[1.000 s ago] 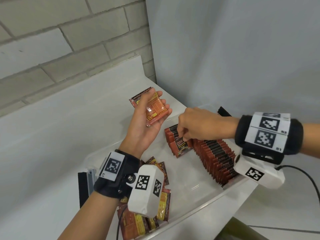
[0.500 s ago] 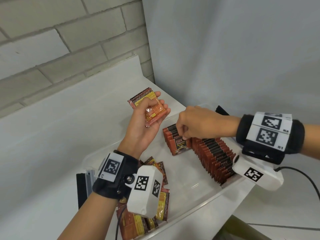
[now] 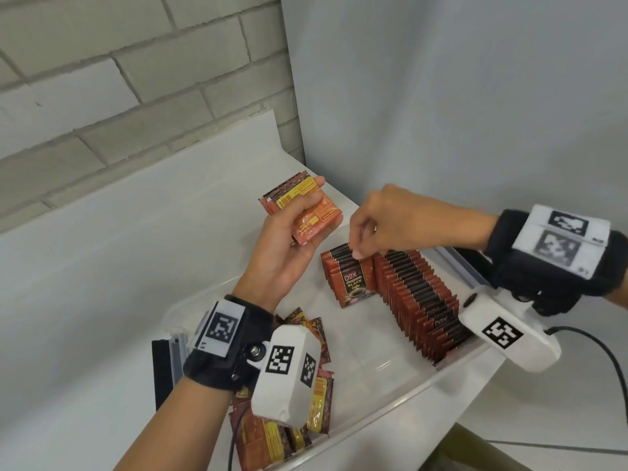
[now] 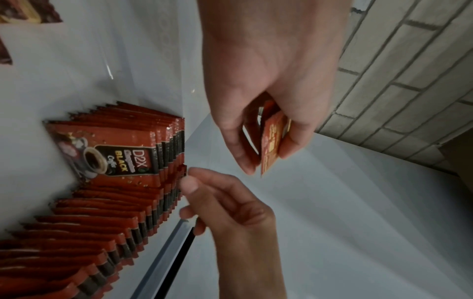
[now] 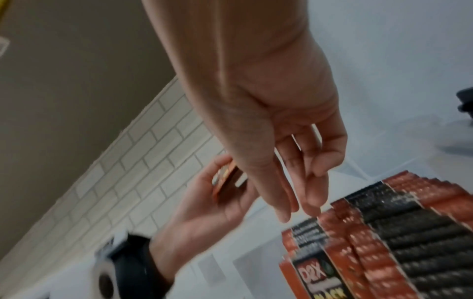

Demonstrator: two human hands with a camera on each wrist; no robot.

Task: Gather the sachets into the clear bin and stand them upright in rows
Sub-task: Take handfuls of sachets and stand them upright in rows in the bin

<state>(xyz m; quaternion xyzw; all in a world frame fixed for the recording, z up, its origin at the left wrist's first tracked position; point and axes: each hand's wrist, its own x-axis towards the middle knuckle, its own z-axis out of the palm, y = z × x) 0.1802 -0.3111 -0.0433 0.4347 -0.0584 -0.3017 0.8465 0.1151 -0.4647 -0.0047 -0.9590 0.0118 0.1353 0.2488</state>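
The clear bin (image 3: pixel 373 426) sits on a white table. Inside it, a long row of upright red-and-black sachets (image 3: pixel 418 300) runs along the right wall, and a shorter upright row (image 3: pixel 350 283) stands beside it with a "D2X Black Coffee" face in front. Several loose sachets (image 3: pixel 268 440) lie flat in the bin's near left corner. My left hand (image 3: pixel 289 239) grips a small stack of sachets (image 3: pixel 316 222) above the bin's far edge. My right hand (image 3: pixel 356 248) hovers just over the short row's top edge, its fingers (image 5: pixel 312 202) relaxed and pointing down with nothing between them.
A brick wall stands behind the table and a grey partition closes off the right side. A black-and-grey flat object (image 3: pixel 163 368) lies left of the bin. A black cable (image 3: pixel 608 358) trails from my right wrist over the table edge.
My right hand has let go of the front sachet of the short row and lifted slightly off it. My left hand keeps the stack, almost in place.
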